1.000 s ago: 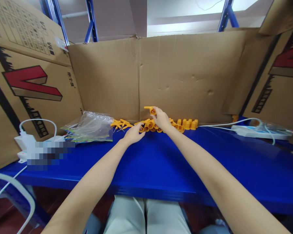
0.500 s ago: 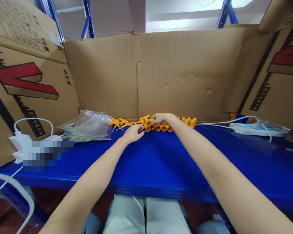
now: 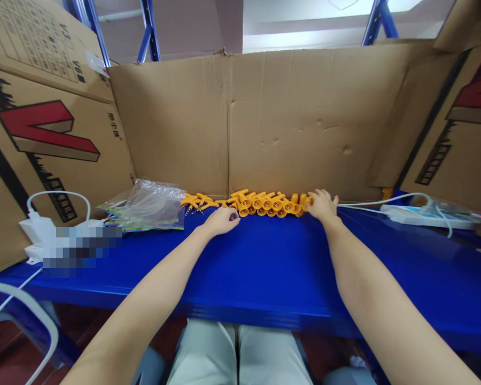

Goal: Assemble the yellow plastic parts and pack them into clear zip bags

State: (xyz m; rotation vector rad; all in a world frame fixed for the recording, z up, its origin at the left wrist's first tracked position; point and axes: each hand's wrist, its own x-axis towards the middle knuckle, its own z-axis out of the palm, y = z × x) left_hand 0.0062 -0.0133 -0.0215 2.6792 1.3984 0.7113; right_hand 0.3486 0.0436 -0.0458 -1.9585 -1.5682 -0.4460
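A row of several small orange plastic parts (image 3: pixel 266 203) lies along the back of the blue table (image 3: pixel 264 267), against the cardboard wall. My left hand (image 3: pixel 222 220) rests on the table at the row's left end, fingers curled, touching the nearest part. At the row's right end my right hand (image 3: pixel 323 205) has its fingers spread on the upright orange parts (image 3: pixel 304 200) there. More loose orange parts (image 3: pixel 196 201) lie just left of my left hand.
A clear plastic bag (image 3: pixel 146 206) lies left of the parts. A white charger and cable (image 3: pixel 38 227) sit at the far left. A white power strip (image 3: pixel 417 214) with cables lies at the right. Cardboard walls (image 3: pixel 304 117) enclose the back and both sides.
My right hand set down the orange part it held up, then slid right along the row to its right end. My left hand has stayed put.
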